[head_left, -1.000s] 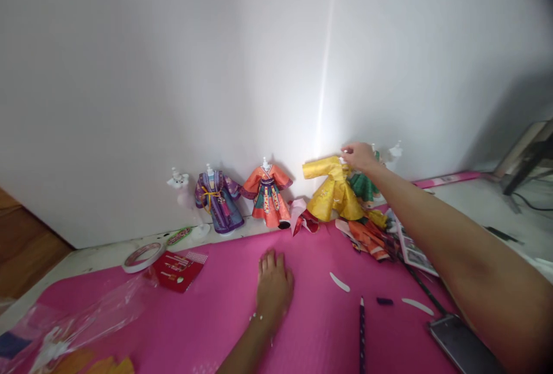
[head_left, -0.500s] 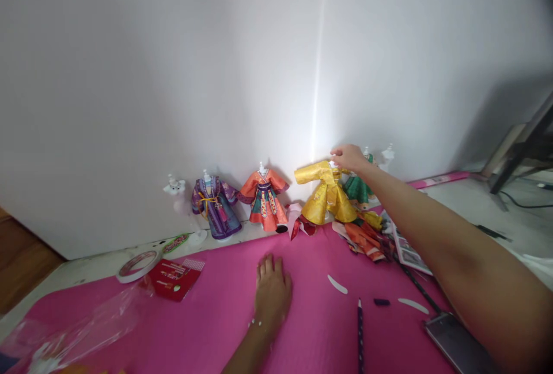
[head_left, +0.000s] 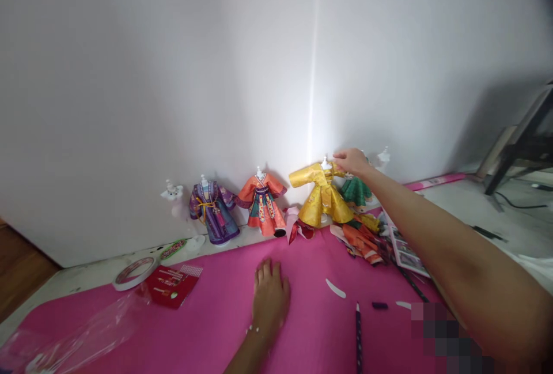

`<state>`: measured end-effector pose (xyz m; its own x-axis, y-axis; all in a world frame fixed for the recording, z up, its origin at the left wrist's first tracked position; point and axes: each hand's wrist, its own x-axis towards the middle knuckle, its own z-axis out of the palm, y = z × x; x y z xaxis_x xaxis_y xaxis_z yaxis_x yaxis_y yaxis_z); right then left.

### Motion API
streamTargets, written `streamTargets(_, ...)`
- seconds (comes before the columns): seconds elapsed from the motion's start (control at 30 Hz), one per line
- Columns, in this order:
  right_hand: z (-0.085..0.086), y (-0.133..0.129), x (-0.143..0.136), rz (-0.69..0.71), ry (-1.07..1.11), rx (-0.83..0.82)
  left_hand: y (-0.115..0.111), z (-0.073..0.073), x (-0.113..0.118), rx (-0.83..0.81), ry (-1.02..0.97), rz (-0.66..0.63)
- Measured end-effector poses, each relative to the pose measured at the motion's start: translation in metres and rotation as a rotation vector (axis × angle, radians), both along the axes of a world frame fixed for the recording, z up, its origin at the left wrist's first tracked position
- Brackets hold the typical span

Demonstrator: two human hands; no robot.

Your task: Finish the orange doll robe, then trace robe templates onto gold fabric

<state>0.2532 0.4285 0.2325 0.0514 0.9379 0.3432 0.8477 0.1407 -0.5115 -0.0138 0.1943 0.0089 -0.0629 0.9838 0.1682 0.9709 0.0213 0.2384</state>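
My left hand (head_left: 271, 293) lies flat on a pink mat (head_left: 207, 322), fingers stretched out, holding nothing. My right hand (head_left: 351, 162) reaches to the wall beside the white neck of a small doll form (head_left: 325, 162). Its fingertips are apart from the neck, just above the right shoulder of the form's yellow doll dress (head_left: 322, 195); its lower fingers are partly hidden. One yellow sleeve sticks out to the left. Left of it stand forms in an orange doll robe (head_left: 262, 204) and a purple doll robe (head_left: 215, 210). A green doll dress (head_left: 356, 191) is partly behind my right hand.
Bare white forms stand at the left end (head_left: 176, 204) and right end (head_left: 383, 156). Crumpled fabric pieces (head_left: 365, 241) lie below the dresses. A tape roll (head_left: 136, 273), red card (head_left: 173, 287), clear plastic bag (head_left: 86, 333), pencil (head_left: 358, 333) and white strip (head_left: 336, 289) lie about.
My right hand has moved slightly right, off the neck of the yellow-dressed form, which now shows. My left hand stays flat on the mat. The view has shifted a little.
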Motion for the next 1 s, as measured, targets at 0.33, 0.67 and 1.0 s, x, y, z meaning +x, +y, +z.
streamTargets(0.33,-0.023,-0.012,0.016,-0.062,-0.012,-0.016,0.005,-0.01,-0.008,0.077,-0.147,0.0)
streamTargets(0.67,-0.051,-0.004,0.009,0.015,0.0,-0.032,0.036,0.067,0.014,0.482,-0.33,-0.238)
streamTargets(1.0,-0.054,-0.005,0.0,-0.085,-0.039,0.01,0.191,0.184,0.09,0.456,-0.214,-0.302)
